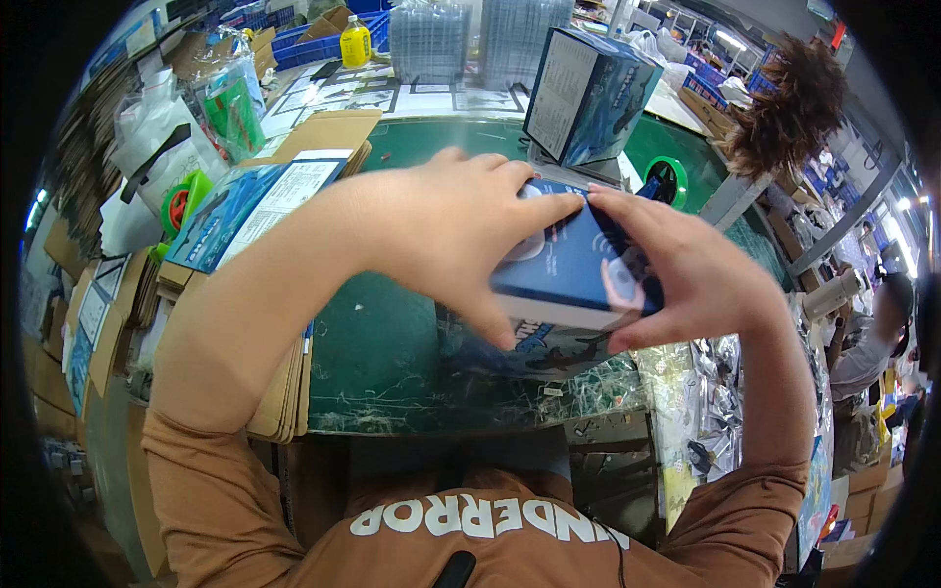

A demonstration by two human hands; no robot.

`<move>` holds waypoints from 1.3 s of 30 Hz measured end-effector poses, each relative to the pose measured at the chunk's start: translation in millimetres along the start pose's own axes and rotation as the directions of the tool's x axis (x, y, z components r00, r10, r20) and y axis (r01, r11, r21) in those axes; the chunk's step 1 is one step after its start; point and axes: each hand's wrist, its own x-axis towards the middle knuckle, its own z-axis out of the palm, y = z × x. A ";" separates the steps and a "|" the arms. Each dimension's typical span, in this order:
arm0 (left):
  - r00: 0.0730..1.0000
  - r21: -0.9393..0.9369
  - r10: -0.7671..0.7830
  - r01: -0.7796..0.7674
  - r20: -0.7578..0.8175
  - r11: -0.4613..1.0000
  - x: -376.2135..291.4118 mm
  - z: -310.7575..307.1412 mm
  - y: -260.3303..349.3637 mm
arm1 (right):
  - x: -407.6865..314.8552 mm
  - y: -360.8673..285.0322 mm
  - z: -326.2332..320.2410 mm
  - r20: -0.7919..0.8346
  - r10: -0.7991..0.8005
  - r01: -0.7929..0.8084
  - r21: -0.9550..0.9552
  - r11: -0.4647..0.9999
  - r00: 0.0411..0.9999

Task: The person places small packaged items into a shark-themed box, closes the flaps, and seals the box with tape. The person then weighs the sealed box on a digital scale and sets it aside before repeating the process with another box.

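A blue printed cardboard box [560,272] stands on the green work surface [375,353], slightly blurred. My left hand [470,228] lies over its left and far side, with the thumb at the near left edge. On its right side rests my right hand [684,272], fingers on the top's far edge and thumb low at the near corner. Both hands hold the box between them. Behind it stands a second, similar blue box [594,99] with a white printed panel. Flattened blue printed cartons [246,213] lie stacked at the left.
A green tape roll [665,182] sits right of the boxes. At the back are clear plastic trays [430,44], a yellow bottle [356,44] and a blue crate [309,48]. A green tape dispenser [184,202] lies left; bagged parts [717,411] lie right. Another person [867,338] is far right.
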 end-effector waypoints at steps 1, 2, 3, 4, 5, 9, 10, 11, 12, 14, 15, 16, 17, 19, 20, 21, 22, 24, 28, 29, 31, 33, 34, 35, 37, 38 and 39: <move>1.000 -0.055 0.003 -0.003 0.009 0.998 1.7 -3.5 -0.9 | 2.6 1.8 -5.4 0.064 0.071 -0.075 0.065 0.995 0.995; 0.999 -0.100 -0.012 0.015 0.031 0.995 2.5 -5.4 -2.4 | 4.4 3.7 -9.5 0.110 0.071 -0.086 0.140 0.986 0.991; 0.999 -0.144 -0.024 0.027 0.027 0.989 3.3 -5.3 -3.8 | 5.2 6.8 -9.2 0.086 -0.019 0.011 0.092 0.996 0.996; 0.999 -0.147 -0.026 0.029 0.020 0.989 2.1 -1.6 -3.7 | 4.4 9.0 -6.4 0.049 -0.089 0.086 0.052 0.995 0.995; 0.999 -0.115 -0.031 0.032 0.010 0.993 0.5 2.9 -3.4 | 3.9 12.4 -1.8 0.058 -0.085 0.085 0.010 0.996 0.995; 0.999 -0.093 -0.022 0.019 -0.028 0.995 -4.0 20.6 -4.4 | -8.3 10.2 27.7 -0.046 -0.083 0.079 -0.091 0.993 0.995; 0.999 -0.094 -0.012 0.009 -0.037 0.996 -4.9 23.0 -3.6 | -8.3 8.6 29.7 -0.077 -0.073 0.065 -0.112 0.992 0.994; 0.997 -0.080 0.001 -0.007 -0.075 0.997 -5.3 24.7 -2.9 | -8.8 4.8 29.8 -0.042 -0.017 0.012 -0.120 0.993 0.999; 0.995 -0.068 -0.010 0.003 -0.096 0.998 -5.7 27.3 0.4 | -10.4 -1.2 29.5 -0.038 0.022 -0.028 -0.143 0.989 0.999; 0.990 -0.046 -0.039 0.033 -0.138 0.998 -5.0 32.8 7.0 | -10.8 -11.3 29.3 -0.056 0.098 -0.106 -0.167 0.980 0.994; 0.986 -0.032 -0.040 0.035 -0.163 0.999 -4.7 35.5 9.7 | -11.3 -12.3 30.1 -0.086 0.099 -0.112 -0.161 0.981 0.991; 0.981 -0.036 -0.060 0.055 -0.183 0.998 -5.1 37.1 10.8 | -12.1 -10.5 32.8 -0.106 0.088 -0.103 -0.149 0.983 0.990; 0.975 -0.046 -0.042 0.033 -0.218 0.998 -5.9 38.8 11.7 | -16.9 -5.3 37.2 -0.133 0.046 -0.065 -0.147 0.987 0.990; 0.969 -0.047 0.002 -0.014 -0.247 0.999 -6.8 39.4 9.4 | -22.4 27.9 49.4 -0.249 0.015 0.099 0.438 0.893 0.968; 0.954 -0.093 0.000 -0.030 -0.299 0.995 -8.3 38.9 9.6 | -31.1 48.7 58.4 -0.379 0.101 0.200 0.673 0.712 0.920; 0.950 -0.098 0.024 -0.057 -0.312 0.994 -8.1 38.6 10.0 | -40.6 72.5 69.5 -0.513 0.198 0.325 0.751 0.575 0.835; 0.944 -0.104 0.044 -0.083 -0.328 0.991 -7.2 38.6 12.3 | -56.3 103.0 68.1 -0.586 0.402 0.116 0.653 0.749 0.703; 0.914 -0.168 0.039 -0.116 -0.404 0.979 -1.1 40.9 22.4 | -80.2 159.6 71.9 -0.589 0.651 -0.387 0.524 0.759 0.478; 0.855 -0.091 -0.049 0.003 -0.517 0.996 20.0 52.8 50.8 | -101.9 206.8 102.6 0.033 0.943 -0.655 0.727 0.204 0.332; 0.849 -0.106 -0.069 0.015 -0.524 0.994 23.1 54.5 53.7 | -98.8 208.6 107.4 0.094 0.943 -0.566 0.817 0.110 0.318; 0.852 -0.115 -0.082 0.026 -0.518 0.993 26.4 55.0 56.1 | -86.7 205.6 110.7 0.058 0.921 -0.399 0.910 0.110 0.386; 0.859 -0.110 -0.081 0.028 -0.506 0.994 26.3 53.1 56.2 | -80.4 198.3 106.5 -0.109 0.848 -0.272 0.919 0.285 0.519; 0.857 -0.102 -0.068 0.018 -0.510 0.995 26.4 52.0 56.3 | -81.0 195.1 103.9 -0.290 0.767 -0.178 0.869 0.461 0.572; 0.865 -0.107 -0.078 0.029 -0.496 0.994 26.3 50.9 56.8 | -84.2 192.1 103.2 -0.334 0.793 -0.208 0.846 0.490 0.510; 0.867 -0.111 -0.081 0.030 -0.492 0.993 26.4 49.7 57.7 | -105.7 181.5 108.0 -0.551 0.707 -0.174 0.721 0.671 0.442; 0.862 -0.109 -0.083 0.032 -0.500 0.994 26.3 49.4 58.0 | -113.2 177.2 115.9 -0.334 0.835 -0.302 0.820 0.486 0.438; 0.858 -0.110 -0.083 0.032 -0.507 0.993 26.0 49.4 58.2 | -118.3 172.1 126.2 -0.222 0.865 -0.585 0.658 0.473 0.450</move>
